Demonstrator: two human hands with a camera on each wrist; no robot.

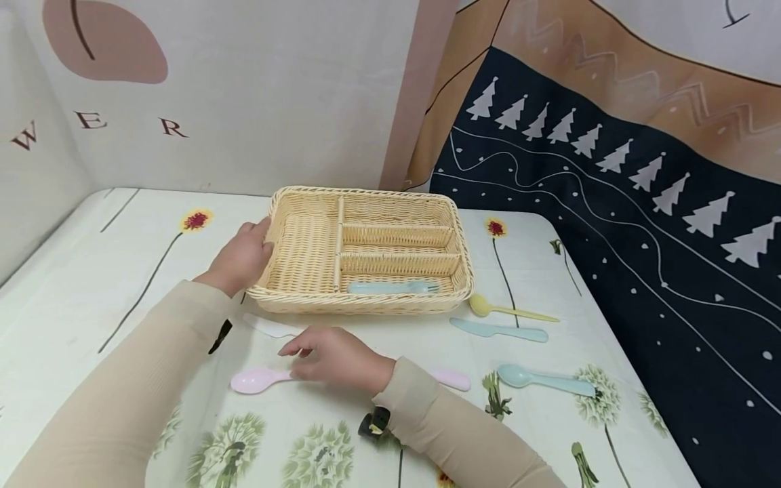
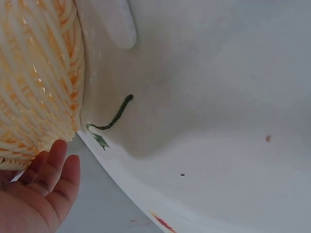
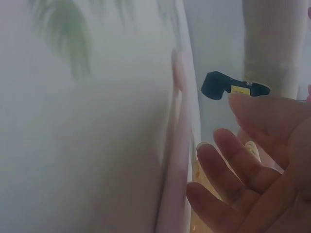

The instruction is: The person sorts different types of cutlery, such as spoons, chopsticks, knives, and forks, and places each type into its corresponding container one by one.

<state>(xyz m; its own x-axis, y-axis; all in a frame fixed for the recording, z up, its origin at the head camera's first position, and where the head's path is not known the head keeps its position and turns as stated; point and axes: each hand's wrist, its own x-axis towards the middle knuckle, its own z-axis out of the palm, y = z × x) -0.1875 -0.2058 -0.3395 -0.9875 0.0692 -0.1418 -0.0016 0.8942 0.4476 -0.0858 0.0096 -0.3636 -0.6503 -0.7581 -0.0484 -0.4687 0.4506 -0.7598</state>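
A woven cutlery basket [image 1: 299, 251] with several compartments stands at the back of the table, a light-blue fork [image 1: 390, 288] lying in its front right compartment. My left hand [image 1: 241, 257] grips the basket's left rim; its fingers [image 2: 57, 167] curl against the outer side. Over the pink spoon [image 1: 259, 381] hovers my right hand [image 1: 338, 359], with loosely bent fingers and nothing between them. It hides the middle of that spoon. A white utensil [image 1: 268, 327] lies partly behind the right hand, so its kind is unclear.
Right of the basket's front corner lie a yellow spoon [image 1: 518, 312] and a light-blue knife [image 1: 500, 330]. Nearer, a light-blue spoon [image 1: 549, 381] rests on the flowered tablecloth [image 1: 152, 285]. Hanging cloth [image 1: 274, 88] rises behind the table, and a dark cloth [image 1: 610, 224] borders its right side.
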